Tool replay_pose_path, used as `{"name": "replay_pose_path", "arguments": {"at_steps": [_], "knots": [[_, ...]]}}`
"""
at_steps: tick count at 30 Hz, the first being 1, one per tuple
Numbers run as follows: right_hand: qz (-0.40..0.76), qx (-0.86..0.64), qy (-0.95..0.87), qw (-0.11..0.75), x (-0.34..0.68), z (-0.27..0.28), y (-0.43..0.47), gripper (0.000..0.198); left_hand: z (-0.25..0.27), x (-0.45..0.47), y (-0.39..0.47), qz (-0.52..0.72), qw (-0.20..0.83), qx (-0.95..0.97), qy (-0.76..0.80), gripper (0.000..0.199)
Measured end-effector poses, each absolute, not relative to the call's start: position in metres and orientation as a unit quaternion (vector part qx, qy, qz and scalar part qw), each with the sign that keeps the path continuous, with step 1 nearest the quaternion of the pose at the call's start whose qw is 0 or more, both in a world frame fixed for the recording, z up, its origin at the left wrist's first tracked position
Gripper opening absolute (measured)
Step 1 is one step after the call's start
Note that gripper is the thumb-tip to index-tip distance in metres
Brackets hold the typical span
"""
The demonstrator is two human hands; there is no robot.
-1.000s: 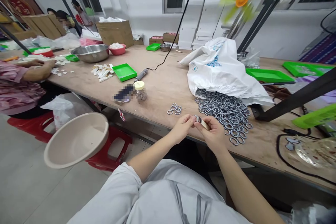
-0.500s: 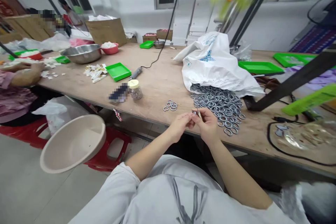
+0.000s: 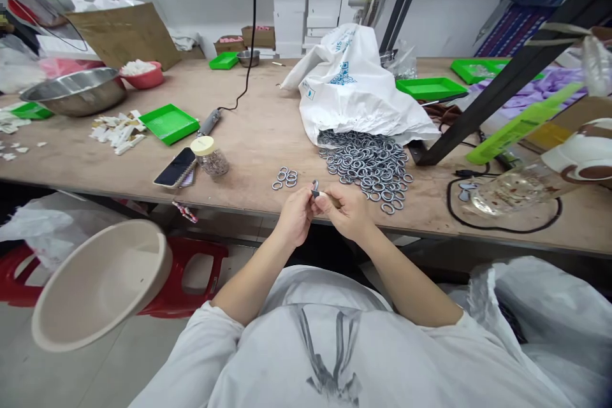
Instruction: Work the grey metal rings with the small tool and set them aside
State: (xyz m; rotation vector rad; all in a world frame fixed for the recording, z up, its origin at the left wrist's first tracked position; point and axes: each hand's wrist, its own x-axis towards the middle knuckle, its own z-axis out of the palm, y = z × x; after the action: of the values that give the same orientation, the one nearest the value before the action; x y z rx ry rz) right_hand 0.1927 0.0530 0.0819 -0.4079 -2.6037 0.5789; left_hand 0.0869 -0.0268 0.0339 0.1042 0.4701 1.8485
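My left hand (image 3: pixel 296 215) is closed at the table's front edge, pinching a grey metal ring (image 3: pixel 315 185) between its fingertips. My right hand (image 3: pixel 350 210) meets it there, its fingers wrapped round a slim tool with a dark tip (image 3: pixel 315 193) and a tan handle, mostly hidden in the palm. The tip is at the ring; whether it touches cannot be made out. Just beyond my hands, a heap of similar grey rings (image 3: pixel 368 162) spills from a white woven sack (image 3: pixel 354 92). Several rings (image 3: pixel 285 177) lie apart in a small group to the left.
Left of the rings are a lidded jar (image 3: pixel 210 158), a phone (image 3: pixel 174 167), a green tray (image 3: pixel 169 124) and white pieces (image 3: pixel 118 131). At right stand a slanted black post (image 3: pixel 471 105) and a clear bottle (image 3: pixel 514 191) beside a cable. A beige basin (image 3: pixel 102 287) rests on a red stool.
The view has turned to the right and come nearer the table. My two hands remain together, and the ring and the tool's dark tip now show between my fingertips.
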Motion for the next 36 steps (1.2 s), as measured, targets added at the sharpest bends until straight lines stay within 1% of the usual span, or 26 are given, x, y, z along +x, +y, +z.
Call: {"name": "replay_pose_path", "arguments": {"at_steps": [4,7,10,13,14,17,20,23,25,27,28,29,30,31,32,33,34,36], "knots": [[0.171,-0.144,-0.948,0.228,0.192,0.082,0.052,0.051,0.037,0.087,-0.027,0.783,0.587,0.038,0.203,0.030],[0.188,-0.156,-0.945,0.219,0.192,0.077,0.055,0.053,0.034,0.085,-0.026,0.778,0.594,0.049,0.198,0.033],[0.237,-0.223,-0.923,0.206,0.192,0.068,0.068,0.053,0.030,0.085,-0.026,0.770,0.600,0.077,0.202,0.035],[0.252,-0.320,-0.878,0.252,0.191,0.062,0.083,0.064,0.027,0.087,-0.030,0.746,0.616,0.136,0.214,0.039],[0.266,-0.332,-0.867,0.260,0.190,0.061,0.085,0.064,0.026,0.087,-0.030,0.743,0.618,0.141,0.217,0.040],[0.366,-0.290,-0.854,0.229,0.186,0.064,0.078,0.053,0.025,0.089,-0.030,0.752,0.605,0.105,0.239,0.042],[0.466,-0.272,-0.826,0.164,0.179,0.066,0.066,0.053,0.024,0.087,-0.027,0.749,0.600,0.112,0.256,0.046],[0.485,-0.265,-0.823,0.130,0.172,0.064,0.067,0.050,0.021,0.083,-0.026,0.738,0.612,0.123,0.255,0.053],[0.478,-0.245,-0.832,0.135,0.166,0.062,0.079,0.052,0.017,0.080,-0.026,0.728,0.621,0.129,0.261,0.053],[0.443,-0.250,-0.847,0.154,0.159,0.059,0.100,0.055,0.010,0.076,-0.023,0.718,0.624,0.146,0.272,0.051],[0.389,-0.261,-0.867,0.167,0.156,0.058,0.113,0.055,0.005,0.074,-0.020,0.715,0.619,0.162,0.282,0.049],[0.321,-0.282,-0.888,0.172,0.153,0.058,0.127,0.050,0.001,0.071,-0.016,0.714,0.602,0.187,0.304,0.046],[0.227,-0.314,-0.909,0.153,0.150,0.058,0.140,0.040,-0.004,0.067,-0.011,0.711,0.566,0.232,0.347,0.042],[0.128,-0.349,-0.922,0.109,0.148,0.059,0.153,0.026,-0.009,0.062,-0.006,0.697,0.510,0.292,0.410,0.039],[0.034,-0.373,-0.925,0.064,0.146,0.059,0.163,0.021,-0.014,0.057,-0.001,0.668,0.430,0.356,0.492,0.037],[-0.037,-0.387,-0.921,0.016,0.144,0.059,0.170,0.021,-0.018,0.052,0.004,0.620,0.345,0.413,0.571,0.036],[-0.089,-0.393,-0.915,-0.024,0.142,0.060,0.175,0.021,-0.021,0.046,0.009,0.587,0.292,0.435,0.617,0.033],[-0.137,-0.389,-0.908,-0.068,0.141,0.060,0.177,0.022,-0.026,0.037,0.016,0.544,0.233,0.455,0.666,0.029]]}}
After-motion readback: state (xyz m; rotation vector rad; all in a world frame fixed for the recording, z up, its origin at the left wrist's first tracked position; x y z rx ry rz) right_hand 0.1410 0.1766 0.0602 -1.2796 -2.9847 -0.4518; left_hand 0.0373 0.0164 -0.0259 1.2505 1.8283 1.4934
